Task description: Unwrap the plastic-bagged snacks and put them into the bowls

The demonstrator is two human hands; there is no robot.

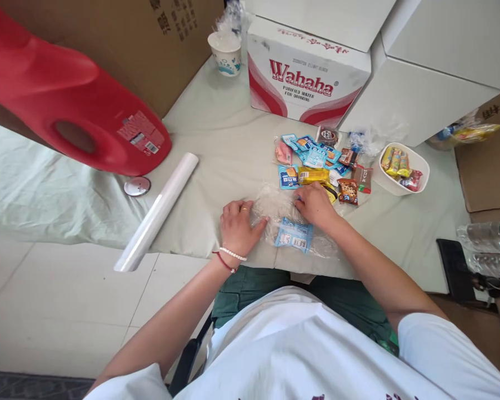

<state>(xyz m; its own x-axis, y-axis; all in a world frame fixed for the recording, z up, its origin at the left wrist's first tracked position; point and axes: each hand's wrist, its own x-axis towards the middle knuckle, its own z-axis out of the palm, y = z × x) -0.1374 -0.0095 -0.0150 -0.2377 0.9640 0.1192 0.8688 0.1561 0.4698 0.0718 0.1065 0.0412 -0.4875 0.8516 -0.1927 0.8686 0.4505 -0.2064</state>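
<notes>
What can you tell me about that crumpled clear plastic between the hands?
The clear plastic looks thin, colourless and shiny, all wrinkles and folds. It lies bunched on the pale cloth. The left hand touches its left side, the right hand its right. A blue packet shows at its near side; whether inside or underneath, I cannot tell.
</notes>
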